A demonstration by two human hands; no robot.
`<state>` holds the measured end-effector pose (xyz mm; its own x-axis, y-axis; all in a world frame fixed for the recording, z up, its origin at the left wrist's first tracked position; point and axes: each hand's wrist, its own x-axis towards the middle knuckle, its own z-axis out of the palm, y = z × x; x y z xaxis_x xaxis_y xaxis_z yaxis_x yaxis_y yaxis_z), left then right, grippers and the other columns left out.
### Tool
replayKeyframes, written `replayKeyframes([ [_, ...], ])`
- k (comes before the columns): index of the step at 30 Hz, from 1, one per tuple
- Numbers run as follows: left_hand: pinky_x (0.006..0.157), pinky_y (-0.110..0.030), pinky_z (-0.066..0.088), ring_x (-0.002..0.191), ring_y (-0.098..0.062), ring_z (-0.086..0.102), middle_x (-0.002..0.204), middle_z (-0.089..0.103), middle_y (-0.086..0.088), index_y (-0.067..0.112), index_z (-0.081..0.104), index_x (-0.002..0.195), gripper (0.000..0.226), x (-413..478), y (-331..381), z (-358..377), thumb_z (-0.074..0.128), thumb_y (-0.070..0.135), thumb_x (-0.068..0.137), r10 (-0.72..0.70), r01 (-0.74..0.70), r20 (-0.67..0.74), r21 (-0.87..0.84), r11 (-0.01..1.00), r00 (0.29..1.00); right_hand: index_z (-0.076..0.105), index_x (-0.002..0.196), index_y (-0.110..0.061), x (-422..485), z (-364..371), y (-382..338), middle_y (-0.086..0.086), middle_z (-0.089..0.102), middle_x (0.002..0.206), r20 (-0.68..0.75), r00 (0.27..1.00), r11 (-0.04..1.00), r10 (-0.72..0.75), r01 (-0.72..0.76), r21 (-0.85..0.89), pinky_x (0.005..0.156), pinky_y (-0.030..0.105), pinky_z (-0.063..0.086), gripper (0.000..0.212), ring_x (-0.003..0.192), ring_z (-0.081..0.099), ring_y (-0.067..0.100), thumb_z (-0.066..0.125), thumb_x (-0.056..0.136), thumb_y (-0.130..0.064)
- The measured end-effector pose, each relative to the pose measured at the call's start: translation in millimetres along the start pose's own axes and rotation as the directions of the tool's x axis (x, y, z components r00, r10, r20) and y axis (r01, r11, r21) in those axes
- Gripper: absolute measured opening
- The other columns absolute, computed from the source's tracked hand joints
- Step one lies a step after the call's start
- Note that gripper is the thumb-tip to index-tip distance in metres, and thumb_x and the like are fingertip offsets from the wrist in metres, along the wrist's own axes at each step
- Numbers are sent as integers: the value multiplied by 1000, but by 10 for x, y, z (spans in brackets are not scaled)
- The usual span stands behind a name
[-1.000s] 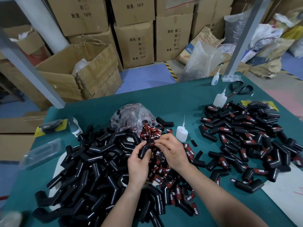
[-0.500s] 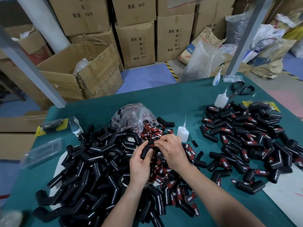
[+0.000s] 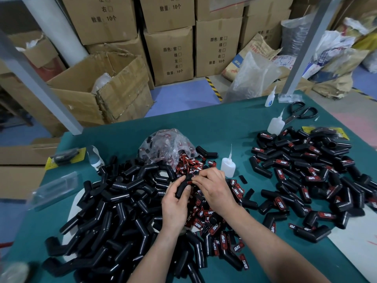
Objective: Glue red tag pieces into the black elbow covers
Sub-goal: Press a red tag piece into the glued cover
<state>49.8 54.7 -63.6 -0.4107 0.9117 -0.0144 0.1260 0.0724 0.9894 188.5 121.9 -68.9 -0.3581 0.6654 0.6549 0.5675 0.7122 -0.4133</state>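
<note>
Cardboard cartons are stacked high at the back, and in front of them a green table is absolutely loaded with parts. Centre of the surface, both hands are busy. The left hand has its fingers curled round one black elbow cover, holding it tilted just above the heaps. The right hand meets it at the upper end, thumb and fingertips pinching a red tag against the cover, with only a sliver of red showing between the fingers.

Under the hands and on toward the near edge lies a scatter of loose red tags, lettering up on many. A big heap of bare black covers fills the left half, from the middle down to the near left corner. Behind the hands sits a crumpled clear bag with more tags inside and others fanned out at its mouth.

Just beside the right hand stands a glue bottle, upright, nozzle pointing up. Over on the right side is a second heap, the tagged covers, red labels showing. At its far edge stands a second glue bottle. Toward the far right corner lie a pair of scissors, with a smaller bottle close to the far edge. Along the left edge sit a yellow-backed blister pack and a clear plastic sleeve.
</note>
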Motion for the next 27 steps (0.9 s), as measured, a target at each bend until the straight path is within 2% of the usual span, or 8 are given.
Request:
replayKeyframes([
  [8, 105, -31, 52, 116, -3, 67, 121, 73, 14, 47, 68, 116, 36, 15, -36, 7, 73, 17, 97, 0, 0, -8, -4, 1000, 1000, 75, 104, -12, -1, 0, -3, 0, 62, 95, 16, 1000, 1000, -3, 3, -9, 82, 28, 34, 21, 93, 53, 18, 60, 97, -26],
  [15, 102, -31, 55, 111, -4, 69, 116, 75, 15, 45, 70, 114, 33, 14, -48, 2, 73, 18, 97, -17, 17, -11, -9, 1000, 1000, 76, 103, -11, -6, -18, -21, 2, 62, 94, 33, 999, 1000, -1, 2, -26, 81, 27, 32, 13, 92, 52, 17, 74, 91, -16],
  [20, 97, -29, 56, 106, -6, 71, 111, 76, 14, 44, 70, 114, 30, 13, -54, -2, 74, 19, 97, -25, 25, -10, -10, 1000, 1000, 76, 102, -9, -4, -39, -35, 3, 63, 93, 33, 999, 999, -7, 8, -34, 80, 29, 36, 14, 93, 51, 16, 75, 89, -14],
  [23, 86, -21, 57, 96, -6, 73, 103, 78, 13, 45, 73, 108, 30, 20, -52, -8, 74, 18, 96, -40, 39, -22, -48, 998, 999, 76, 103, -9, -1, -34, -53, 4, 64, 94, 28, 999, 999, -16, 17, -37, 80, 30, 38, 17, 92, 54, 19, 68, 94, -20],
  [25, 89, -26, 58, 96, -7, 74, 103, 78, 11, 41, 75, 107, 27, 33, -47, -15, 74, 16, 96, -71, 64, -57, -115, 991, 996, 75, 107, -7, 0, -31, -66, 6, 63, 97, -14, 1000, 999, 21, -20, 25, 83, 28, 41, 23, 93, 56, 21, 61, 97, -22],
  [27, 96, -36, 57, 100, -13, 75, 105, 79, 6, 34, 76, 109, 24, 54, -48, -25, 73, 13, 96, -121, 104, -82, -194, 975, 989, 70, 115, -5, 2, -52, -72, 5, 60, 105, -47, 988, 973, 144, -133, 186, 87, 23, 46, 26, 99, 58, 16, 57, 100, -21],
])
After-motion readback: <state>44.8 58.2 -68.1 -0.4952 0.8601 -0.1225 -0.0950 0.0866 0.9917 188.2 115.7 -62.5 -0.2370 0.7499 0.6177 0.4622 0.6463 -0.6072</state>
